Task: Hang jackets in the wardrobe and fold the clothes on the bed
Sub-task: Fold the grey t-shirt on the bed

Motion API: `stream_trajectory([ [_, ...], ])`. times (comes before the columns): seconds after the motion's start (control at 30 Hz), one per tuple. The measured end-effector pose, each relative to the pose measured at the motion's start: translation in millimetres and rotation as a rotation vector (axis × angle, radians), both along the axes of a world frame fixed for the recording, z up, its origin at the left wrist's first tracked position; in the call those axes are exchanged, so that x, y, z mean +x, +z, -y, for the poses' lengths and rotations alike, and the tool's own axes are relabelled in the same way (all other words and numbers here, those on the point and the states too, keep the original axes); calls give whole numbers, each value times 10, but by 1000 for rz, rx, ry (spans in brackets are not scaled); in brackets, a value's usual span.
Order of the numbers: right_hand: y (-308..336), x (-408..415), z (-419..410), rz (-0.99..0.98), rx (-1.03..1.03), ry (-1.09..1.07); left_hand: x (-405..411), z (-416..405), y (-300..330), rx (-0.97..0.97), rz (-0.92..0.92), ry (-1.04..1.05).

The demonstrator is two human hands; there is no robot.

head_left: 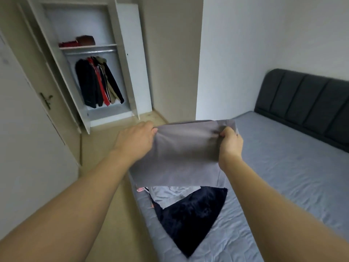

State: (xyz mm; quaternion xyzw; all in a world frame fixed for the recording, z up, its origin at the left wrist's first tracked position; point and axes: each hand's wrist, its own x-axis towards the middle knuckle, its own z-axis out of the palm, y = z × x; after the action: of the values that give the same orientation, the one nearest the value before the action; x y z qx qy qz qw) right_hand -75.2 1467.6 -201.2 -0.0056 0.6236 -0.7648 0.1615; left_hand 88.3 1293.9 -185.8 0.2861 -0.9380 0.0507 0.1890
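Note:
I hold a grey garment (pixel 181 154) up over the near corner of the bed (pixel 283 176). My left hand (pixel 136 140) pinches its top left corner and my right hand (pixel 231 142) pinches its top right corner. The cloth hangs down flat between them. Under it on the blue-grey sheet lie a dark navy garment (pixel 190 216), a light grey-blue one (pixel 170 193) and a bit of pink fabric (pixel 140 189). The white wardrobe (pixel 132 53) stands open at the far left, with several jackets (pixel 98 82) hanging on its rail.
Folded red and brown clothes (pixel 79 42) sit on the wardrobe shelf. A door with a handle (pixel 46 100) is on the left. A dark padded headboard (pixel 306 103) runs along the bed's right side. Beige floor (pixel 113 205) lies between bed and door.

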Motion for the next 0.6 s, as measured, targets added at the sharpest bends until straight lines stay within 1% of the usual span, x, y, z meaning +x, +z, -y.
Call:
stream_trajectory([
  [0.1, 341, 180, 372, -58, -70, 19, 216, 353, 343, -208, -30, 16],
  [0.17, 467, 193, 659, -70, -114, 40, 283, 648, 474, -355, -50, 29],
  [0.2, 491, 164, 832, -79, -127, 54, 297, 811, 513, -392, -37, 35],
  [0.3, 494, 48, 1402, -151, -143, 81, 272, 1396, 593, -440, 21, 13],
  [0.4, 499, -198, 2117, -224, -180, 86, 114, 2061, 689, -518, -8, -10],
  [0.6, 757, -787, 3738, -200, -296, 81, -353, 3569, 1100, -611, -56, -65],
])
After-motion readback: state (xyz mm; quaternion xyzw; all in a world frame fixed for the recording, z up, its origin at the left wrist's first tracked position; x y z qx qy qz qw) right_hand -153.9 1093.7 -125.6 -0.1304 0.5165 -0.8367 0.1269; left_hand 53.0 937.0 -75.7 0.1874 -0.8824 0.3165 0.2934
